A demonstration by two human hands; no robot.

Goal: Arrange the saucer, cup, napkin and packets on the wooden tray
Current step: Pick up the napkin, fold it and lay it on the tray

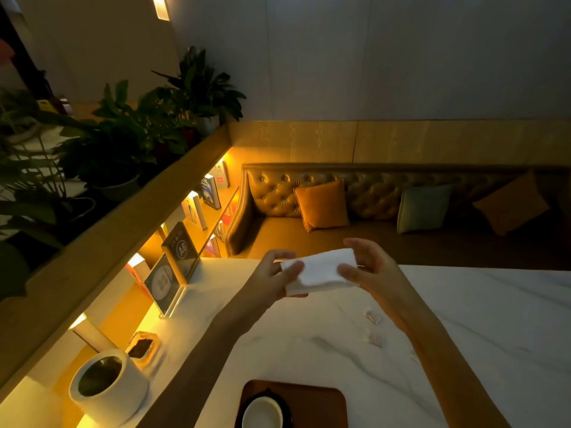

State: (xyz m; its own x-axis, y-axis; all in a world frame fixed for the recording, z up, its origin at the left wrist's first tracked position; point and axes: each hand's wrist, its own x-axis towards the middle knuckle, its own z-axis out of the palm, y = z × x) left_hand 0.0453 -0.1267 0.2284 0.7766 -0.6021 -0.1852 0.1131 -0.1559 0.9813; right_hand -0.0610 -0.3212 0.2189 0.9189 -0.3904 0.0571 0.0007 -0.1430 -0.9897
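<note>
Left hand and right hand hold seemingly folded napkin.

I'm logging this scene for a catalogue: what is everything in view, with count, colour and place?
napkin: one, white, above the table
tray: one, brown, table's near edge
saucer: one, dark, on the tray
cup: one, white, on the saucer
packets: two, pale, on the table
cushions: three, two orange, one green, on the sofa
plants: several, green, far left
left hand, right hand: holding the napkin
</note>
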